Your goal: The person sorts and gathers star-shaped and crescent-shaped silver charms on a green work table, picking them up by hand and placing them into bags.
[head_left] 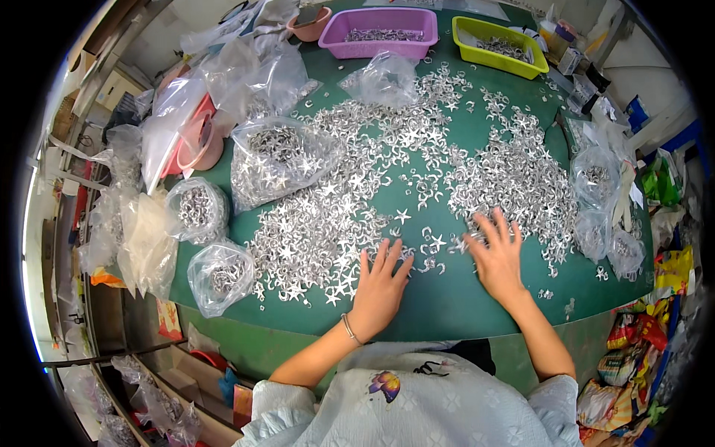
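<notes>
Small silvery metal pieces lie loose on a green table [417,309], stars and crescents among them. My left hand [381,287], with a bracelet at the wrist, rests with fingers spread at the near right edge of the left pile [320,231]. Fingers apart, my right hand [495,257] touches the near left edge of the right pile [514,179]. Neither hand visibly grips a piece. Between them lie a few scattered pieces, including a star [402,216]. Whether tiny pieces sit under the fingertips is hidden.
Clear plastic bags of pieces [275,167] stand along the left, beside a pink bowl [201,145]. At the back are a purple basin [335,46] and a yellow-green basin [500,61], both holding pieces. More bags [596,186] line the right edge.
</notes>
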The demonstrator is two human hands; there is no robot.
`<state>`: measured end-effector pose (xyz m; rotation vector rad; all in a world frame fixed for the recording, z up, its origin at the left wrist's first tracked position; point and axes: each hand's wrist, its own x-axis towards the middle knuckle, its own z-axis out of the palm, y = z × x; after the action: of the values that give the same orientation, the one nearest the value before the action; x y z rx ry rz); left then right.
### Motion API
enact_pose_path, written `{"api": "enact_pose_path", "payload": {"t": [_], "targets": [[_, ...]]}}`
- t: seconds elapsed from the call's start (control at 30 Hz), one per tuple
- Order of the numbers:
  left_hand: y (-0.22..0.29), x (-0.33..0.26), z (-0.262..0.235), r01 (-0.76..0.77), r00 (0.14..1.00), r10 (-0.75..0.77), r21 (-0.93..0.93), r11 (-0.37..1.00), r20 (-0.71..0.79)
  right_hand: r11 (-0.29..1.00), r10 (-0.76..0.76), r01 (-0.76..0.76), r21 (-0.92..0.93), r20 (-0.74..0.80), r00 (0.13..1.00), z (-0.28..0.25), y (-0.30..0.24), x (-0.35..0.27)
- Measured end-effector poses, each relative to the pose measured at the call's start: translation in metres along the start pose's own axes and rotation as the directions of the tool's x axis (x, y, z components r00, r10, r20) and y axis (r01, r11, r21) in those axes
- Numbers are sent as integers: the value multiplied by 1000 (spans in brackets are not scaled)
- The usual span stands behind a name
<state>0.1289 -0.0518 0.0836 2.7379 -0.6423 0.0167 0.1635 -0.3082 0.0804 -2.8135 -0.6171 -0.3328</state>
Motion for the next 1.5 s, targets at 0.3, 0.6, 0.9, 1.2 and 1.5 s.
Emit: {"api": "enact_pose_path", "payload": {"t": [0.3, 0.6, 0.9, 1.2, 1.5], "targets": [[9, -14, 0, 32, 995, -42, -108, 994, -96, 964, 50, -13, 267, -131, 990, 5, -50, 30], [-26, -26, -1, 115, 977, -119, -30, 993, -175, 930, 77, -40, 366, -88, 993, 11, -50, 6], [8, -21, -1, 41, 965, -122, -324, 945, -232, 914, 61, -42, 404, -34, 998, -7, -51, -9], [19, -24, 6, 58, 962, -161, -412, 909, -219, 839, -10, -16, 543, 45, 999, -8, -54, -22], [40, -7, 26, -22, 985, -47, -393, 919, -165, 952, 128, -108, 286, -52, 990, 0, -58, -13]]}}
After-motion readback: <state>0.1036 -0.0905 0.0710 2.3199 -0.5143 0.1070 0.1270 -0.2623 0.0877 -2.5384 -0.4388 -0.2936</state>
